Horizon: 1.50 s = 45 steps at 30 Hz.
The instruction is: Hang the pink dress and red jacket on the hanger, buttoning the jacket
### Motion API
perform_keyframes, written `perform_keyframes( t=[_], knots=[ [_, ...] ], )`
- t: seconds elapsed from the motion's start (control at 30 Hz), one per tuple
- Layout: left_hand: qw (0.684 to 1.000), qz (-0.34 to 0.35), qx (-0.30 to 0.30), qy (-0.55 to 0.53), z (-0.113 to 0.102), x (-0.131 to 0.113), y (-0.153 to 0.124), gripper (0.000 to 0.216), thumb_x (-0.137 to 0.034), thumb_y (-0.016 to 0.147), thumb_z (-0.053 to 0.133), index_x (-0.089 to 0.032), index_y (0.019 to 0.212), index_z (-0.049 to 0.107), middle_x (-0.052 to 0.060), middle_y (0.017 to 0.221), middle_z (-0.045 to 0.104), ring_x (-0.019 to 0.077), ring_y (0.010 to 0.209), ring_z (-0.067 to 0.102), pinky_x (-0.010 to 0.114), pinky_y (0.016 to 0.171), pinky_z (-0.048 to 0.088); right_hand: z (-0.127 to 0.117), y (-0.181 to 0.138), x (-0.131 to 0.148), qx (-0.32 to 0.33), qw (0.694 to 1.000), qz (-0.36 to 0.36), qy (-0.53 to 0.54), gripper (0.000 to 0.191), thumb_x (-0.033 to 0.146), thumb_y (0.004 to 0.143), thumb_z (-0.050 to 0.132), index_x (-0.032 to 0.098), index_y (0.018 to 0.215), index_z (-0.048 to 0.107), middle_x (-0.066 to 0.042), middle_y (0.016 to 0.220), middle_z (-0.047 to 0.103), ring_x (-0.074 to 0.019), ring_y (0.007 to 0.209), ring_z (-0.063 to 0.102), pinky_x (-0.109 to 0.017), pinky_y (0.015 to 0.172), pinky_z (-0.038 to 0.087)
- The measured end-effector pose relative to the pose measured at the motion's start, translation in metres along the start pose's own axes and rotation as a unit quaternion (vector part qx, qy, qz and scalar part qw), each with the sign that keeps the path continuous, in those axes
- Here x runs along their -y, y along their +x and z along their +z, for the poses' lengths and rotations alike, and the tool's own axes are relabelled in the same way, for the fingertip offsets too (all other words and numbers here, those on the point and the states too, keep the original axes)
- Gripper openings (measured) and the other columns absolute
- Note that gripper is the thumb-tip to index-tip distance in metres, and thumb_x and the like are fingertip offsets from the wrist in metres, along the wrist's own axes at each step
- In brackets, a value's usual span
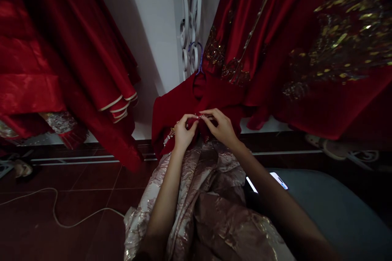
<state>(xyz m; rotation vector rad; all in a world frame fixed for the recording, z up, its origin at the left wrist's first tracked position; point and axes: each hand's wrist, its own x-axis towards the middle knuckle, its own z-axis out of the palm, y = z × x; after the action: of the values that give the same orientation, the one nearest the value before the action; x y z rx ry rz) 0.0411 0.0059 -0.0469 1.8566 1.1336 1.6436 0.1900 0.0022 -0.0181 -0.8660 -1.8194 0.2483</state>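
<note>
A red jacket [171, 108] with a round neck hangs on a blue-purple hanger [201, 55] in front of me. My left hand [184, 132] and my right hand [222, 126] meet at its front, thumbs and fingers pinched close together. Between the fingertips is a small part of the jacket front with tiny pale, bead-like bits; its exact form is too small to tell. Gold and white beaded decoration [170, 133] shows beside my left wrist. Below, a shiny pinkish-gold brocade skirt [211, 212] spreads under both forearms.
Red garments [88, 40] hang at left, and a gold-sequined red one [346, 45] at right. White scrolled metalwork [191, 20] stands behind the hanger. At lower right, a lit phone [279, 180] lies on a grey seat [324, 204]. A pale cable [56, 208] crosses the tiled floor.
</note>
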Motion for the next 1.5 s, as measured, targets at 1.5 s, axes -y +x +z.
perform_keyframes(
  t=[1.5],
  knots=[
    [0.981,-0.037,0.109,-0.158,0.006,0.027,-0.009,0.037,-0.007,0.076,0.049,-0.019,0.110,0.060,0.007,0.118,0.062,0.0154,0.112,0.056,0.034,0.098,0.043,-0.075,-0.002,-0.039,0.090,0.985,0.066,-0.129,0.041,0.014,0.077,0.048,0.022,0.115,0.061,-0.003,0.102,0.069,-0.0174,0.094,0.065,-0.030,0.081,0.051]
  ],
)
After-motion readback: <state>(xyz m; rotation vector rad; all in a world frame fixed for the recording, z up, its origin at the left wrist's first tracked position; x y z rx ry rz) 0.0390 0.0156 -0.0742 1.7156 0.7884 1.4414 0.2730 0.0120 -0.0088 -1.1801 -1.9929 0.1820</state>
